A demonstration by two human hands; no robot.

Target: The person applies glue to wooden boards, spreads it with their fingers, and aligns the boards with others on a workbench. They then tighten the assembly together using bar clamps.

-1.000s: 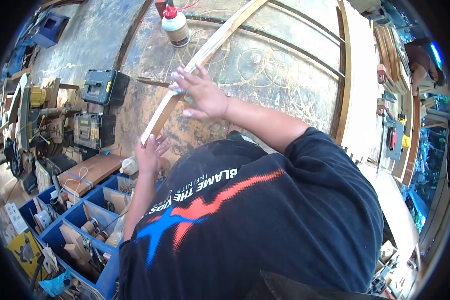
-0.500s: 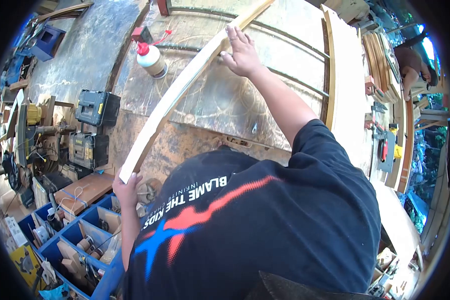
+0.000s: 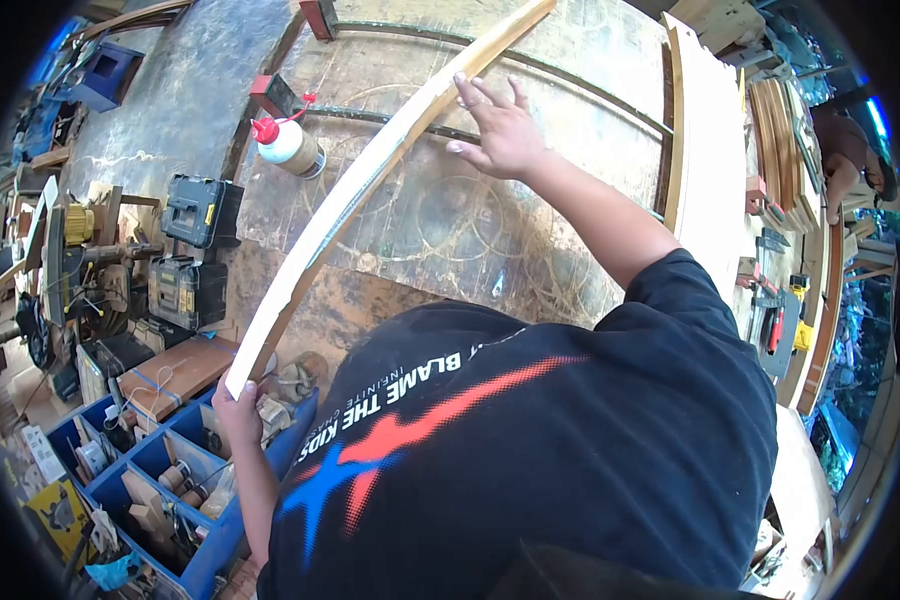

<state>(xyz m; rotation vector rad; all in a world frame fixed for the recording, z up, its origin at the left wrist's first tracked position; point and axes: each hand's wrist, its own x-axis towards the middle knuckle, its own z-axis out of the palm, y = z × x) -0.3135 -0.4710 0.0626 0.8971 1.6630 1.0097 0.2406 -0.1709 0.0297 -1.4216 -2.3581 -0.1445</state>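
Observation:
A long wooden strip [image 3: 355, 185], pale on top, slants from the lower left up across the worktable. My left hand [image 3: 238, 412] is closed round its near end, the thumb against the edge. My right hand [image 3: 505, 130] is beside the strip's far half, fingers spread and holding nothing. One fingertip overlaps the strip's edge; whether it touches cannot be told. White glue shows along part of the strip. Left of the strip, a white glue bottle with a red cap [image 3: 292, 147] stands on the table.
Metal bar clamps [image 3: 410, 30] lie across the worktable [image 3: 420, 215]. Black toolboxes [image 3: 202, 210] and a blue compartment bin [image 3: 135, 455] are at left. Stacked wood strips [image 3: 775, 125] and hand tools [image 3: 770, 300] lie at right. Another person [image 3: 845, 150] is at far right.
My right hand has come away from its grip on the strip, moving right with fingers spreading. My left hand and the strip's near end have shifted slightly down and left.

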